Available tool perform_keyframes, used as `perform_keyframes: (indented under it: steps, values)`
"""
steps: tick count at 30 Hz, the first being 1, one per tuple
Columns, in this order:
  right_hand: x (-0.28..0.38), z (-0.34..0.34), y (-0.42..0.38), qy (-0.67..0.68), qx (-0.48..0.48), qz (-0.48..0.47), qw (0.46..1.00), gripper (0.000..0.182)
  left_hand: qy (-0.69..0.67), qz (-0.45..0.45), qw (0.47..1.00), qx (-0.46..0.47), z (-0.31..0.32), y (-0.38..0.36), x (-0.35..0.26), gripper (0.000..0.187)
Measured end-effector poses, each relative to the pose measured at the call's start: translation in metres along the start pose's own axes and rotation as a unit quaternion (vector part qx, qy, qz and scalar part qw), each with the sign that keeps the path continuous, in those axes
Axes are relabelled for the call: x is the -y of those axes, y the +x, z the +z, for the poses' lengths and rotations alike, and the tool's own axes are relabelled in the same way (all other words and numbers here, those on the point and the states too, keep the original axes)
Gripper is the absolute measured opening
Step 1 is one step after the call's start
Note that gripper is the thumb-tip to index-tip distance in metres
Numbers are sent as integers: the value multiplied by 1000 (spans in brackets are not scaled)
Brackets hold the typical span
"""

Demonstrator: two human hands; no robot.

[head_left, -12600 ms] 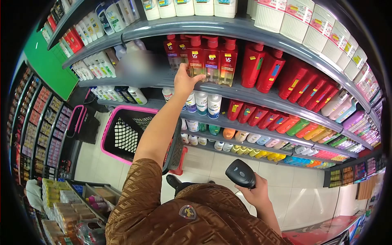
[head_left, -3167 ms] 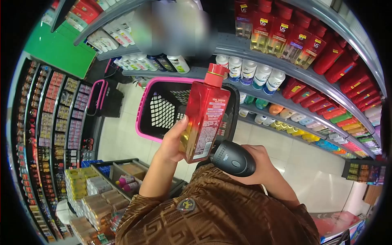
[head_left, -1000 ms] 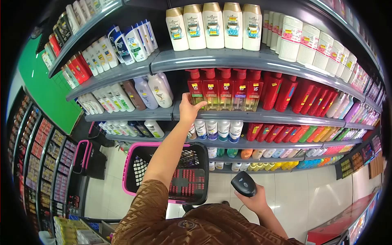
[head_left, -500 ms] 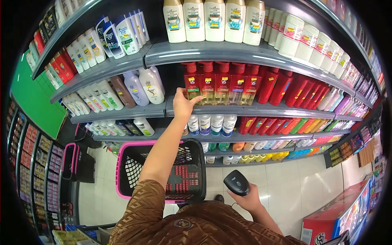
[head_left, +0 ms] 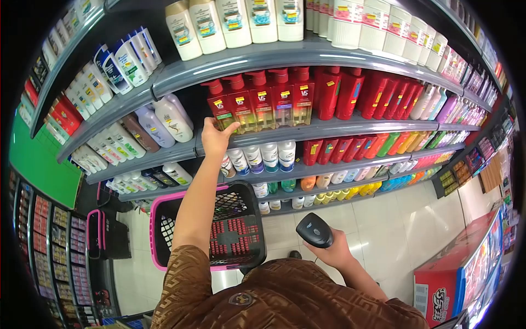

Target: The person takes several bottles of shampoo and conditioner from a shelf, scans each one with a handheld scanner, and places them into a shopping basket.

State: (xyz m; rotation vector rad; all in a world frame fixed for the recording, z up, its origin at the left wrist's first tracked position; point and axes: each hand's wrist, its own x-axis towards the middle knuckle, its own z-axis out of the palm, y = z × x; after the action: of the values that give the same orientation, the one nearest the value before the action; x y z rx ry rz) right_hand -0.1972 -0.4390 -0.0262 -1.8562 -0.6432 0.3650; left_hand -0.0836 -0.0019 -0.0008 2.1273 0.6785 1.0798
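Observation:
My left hand (head_left: 216, 137) is stretched up to the middle shelf, at the lower part of the leftmost red pump bottle (head_left: 219, 106). Its thumb lies across the bottle's front and the fingers curl round its left side. Beside that bottle stands a row of similar red pump bottles (head_left: 262, 104) with clear lower parts and yellow labels. Low on the right, my right hand (head_left: 335, 250) is closed round the handle of a black barcode scanner (head_left: 314, 230), its head pointing toward the shelves.
Below my left arm stands a black shopping basket (head_left: 259, 219) with a pink rim. Several white bottles (head_left: 263, 21) fill the shelf above, and red bottles (head_left: 345, 94) continue to the right. Another dark basket (head_left: 116, 237) is at left. A red box (head_left: 438, 296) stands at lower right.
The view has turned and tilted, so the shelves and bottles appear further left and slanted. My left hand stays at the leftmost pump bottle; the scanner remains in my right hand.

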Motion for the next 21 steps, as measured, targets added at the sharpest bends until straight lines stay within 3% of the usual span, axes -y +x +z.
perform_keyframes:
  steps: [3, 7, 10, 12, 13, 15, 17, 19, 21]
  values:
    - [-2, -11, -2, 20, -19, -5, 1000, 31, 13, -9, 1000, 0, -1, -2, -7, 71]
    - [-12, -33, -8, -2, -24, -3, 1000, 32, 12, -28, 1000, 0, -4, -7, -20, 68]
    - [-20, -52, -13, -34, -22, 1, 999, 34, -60, 3, 998, 9, 3, -9, -3, 72]
    - [-26, -61, -15, -33, -36, 1, 999, 42, -110, -3, 993, -45, 5, -18, -4, 79]
    - [-31, -64, -17, -30, -38, 4, 999, 42, -60, 46, 991, -109, 3, -31, -12, 66]
    - [-47, -66, -17, -5, -48, -2, 999, 41, -40, 185, 972, -137, 4, -67, -22, 49]
    - [-60, -65, -17, 8, -40, 10, 999, 40, -106, 125, 981, 107, 14, -114, -48, 36]
    - [-63, -68, -18, 16, -25, 18, 999, 40, -168, 118, 938, 279, 29, -150, -110, 37]
    - [-59, -72, -13, -5, 12, 19, 1000, 39, -179, 132, 913, 342, 58, -163, -148, 42]
